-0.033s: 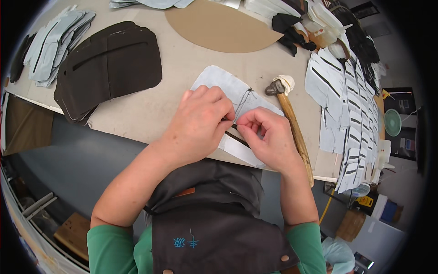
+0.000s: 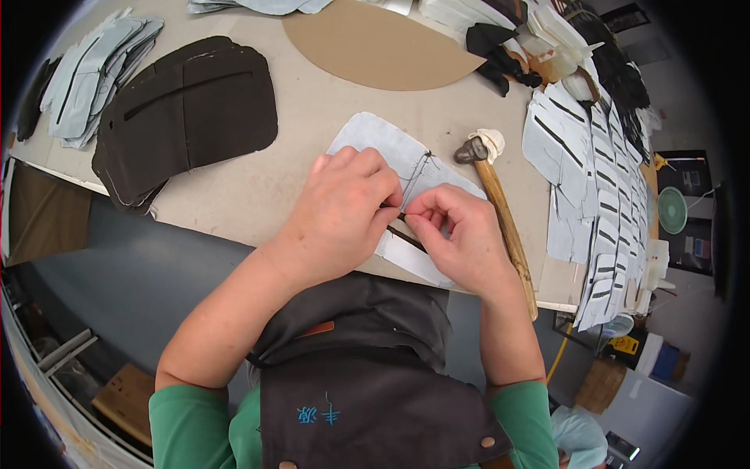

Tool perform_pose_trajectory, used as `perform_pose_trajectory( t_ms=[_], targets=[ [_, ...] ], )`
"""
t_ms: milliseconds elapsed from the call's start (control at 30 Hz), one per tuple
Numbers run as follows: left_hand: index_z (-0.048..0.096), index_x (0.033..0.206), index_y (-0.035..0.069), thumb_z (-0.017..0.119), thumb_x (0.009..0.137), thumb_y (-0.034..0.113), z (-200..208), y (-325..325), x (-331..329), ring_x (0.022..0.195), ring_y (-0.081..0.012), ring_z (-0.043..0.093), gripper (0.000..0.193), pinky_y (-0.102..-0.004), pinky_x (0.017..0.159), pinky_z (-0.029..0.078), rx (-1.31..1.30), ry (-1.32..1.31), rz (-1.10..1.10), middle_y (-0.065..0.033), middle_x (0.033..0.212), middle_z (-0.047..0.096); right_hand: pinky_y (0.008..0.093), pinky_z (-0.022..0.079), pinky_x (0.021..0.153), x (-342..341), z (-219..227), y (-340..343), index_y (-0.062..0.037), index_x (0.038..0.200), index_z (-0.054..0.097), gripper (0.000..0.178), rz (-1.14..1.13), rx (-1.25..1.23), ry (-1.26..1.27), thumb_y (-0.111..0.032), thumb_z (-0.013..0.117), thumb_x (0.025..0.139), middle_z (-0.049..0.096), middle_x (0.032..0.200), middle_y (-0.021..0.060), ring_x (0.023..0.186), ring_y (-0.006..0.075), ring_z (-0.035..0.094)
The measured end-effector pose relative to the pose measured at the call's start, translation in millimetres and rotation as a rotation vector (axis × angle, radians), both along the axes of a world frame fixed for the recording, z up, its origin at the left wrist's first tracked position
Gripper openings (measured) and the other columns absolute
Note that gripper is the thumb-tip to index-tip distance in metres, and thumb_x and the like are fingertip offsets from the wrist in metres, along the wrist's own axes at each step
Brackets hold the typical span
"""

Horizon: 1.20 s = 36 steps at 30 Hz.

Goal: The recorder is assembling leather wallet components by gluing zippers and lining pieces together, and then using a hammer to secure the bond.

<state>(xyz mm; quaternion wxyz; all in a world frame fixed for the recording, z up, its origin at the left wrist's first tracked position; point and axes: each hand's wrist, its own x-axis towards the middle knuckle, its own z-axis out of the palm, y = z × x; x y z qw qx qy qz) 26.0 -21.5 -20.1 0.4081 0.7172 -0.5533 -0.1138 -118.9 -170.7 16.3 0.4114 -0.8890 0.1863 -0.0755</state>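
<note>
A broad pale beige worktable (image 2: 226, 195) carries a tan, curved-edged flat sheet (image 2: 375, 47) at the far side and a stack of dark brown fabric panels (image 2: 211, 109) at the left. A pale grey, round-cornered panel (image 2: 371, 133) lies at the near edge, beneath both hands. Just right of it rests a hammer with a long wooden handle (image 2: 504, 207). The person's left hand (image 2: 344, 207) and right hand (image 2: 461, 234) nearly meet, fingertips pinched on a narrow black strip (image 2: 401, 216) over the panel.
</note>
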Motion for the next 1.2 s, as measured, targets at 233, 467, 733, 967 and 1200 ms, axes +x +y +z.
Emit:
perform_pose_trajectory(
  t_ms=[233,467,733,967,1200],
  targets=[
    [0.064,0.094,0.010,0.073,0.086,0.003,-0.3,-2.5,-4.5,0.095,-0.0269,0.055,0.015,-0.0399,0.086,0.038,0.006,-0.085,0.052,-0.0040,0.100,0.058,0.0349,0.052,0.060,7.3,0.9,-1.6,-0.0029,0.087,0.069,0.004,0.068,-0.144,0.028,-0.003,0.073,0.087,0.069,0.080,0.0097,0.066,0.0231,0.067],
    [0.063,0.093,0.010,0.071,0.086,0.002,-3.0,-3.7,-6.8,0.094,-0.0271,0.054,0.013,-0.0392,0.085,0.039,-0.018,-0.122,0.071,-0.0045,0.100,0.059,0.0361,0.052,0.060,10.9,5.8,-3.5,-0.0027,0.085,0.071,0.006,0.039,-0.028,0.083,-0.005,0.076,0.085,0.069,0.078,0.0099,0.064,0.0229,0.067],
    [0.061,0.093,0.005,0.066,0.090,-0.001,-5.8,-3.1,-5.9,0.095,-0.0302,0.056,0.008,-0.0402,0.086,0.040,-0.025,-0.105,0.090,-0.0078,0.101,0.057,0.0338,0.052,0.061,16.1,3.4,-3.8,-0.0031,0.080,0.073,0.006,-0.039,0.007,0.177,-0.005,0.078,0.081,0.070,0.073,0.0081,0.062,0.0196,0.066],
    [0.068,0.106,0.004,0.069,0.090,-0.001,-7.4,20.7,-0.6,0.107,-0.0311,0.060,0.017,-0.0422,0.094,0.046,-0.153,-0.034,0.108,-0.0073,0.113,0.065,0.0341,0.054,0.069,-15.4,-8.2,-28.5,-0.0032,0.101,0.071,0.024,-0.127,-0.058,-0.283,-0.016,0.083,0.084,0.072,0.086,0.0099,0.073,0.0214,0.067],
    [0.078,0.107,0.007,0.075,0.090,0.006,-6.2,35.9,2.6,0.110,-0.0287,0.063,0.018,-0.0404,0.096,0.048,-0.157,-0.196,0.176,-0.0048,0.110,0.070,0.0371,0.054,0.072,-74.6,-0.9,-68.2,-0.0007,0.109,0.066,0.029,-0.367,-0.433,0.266,-0.021,0.079,0.094,0.069,0.085,0.0104,0.073,0.0252,0.064]
  ],
)
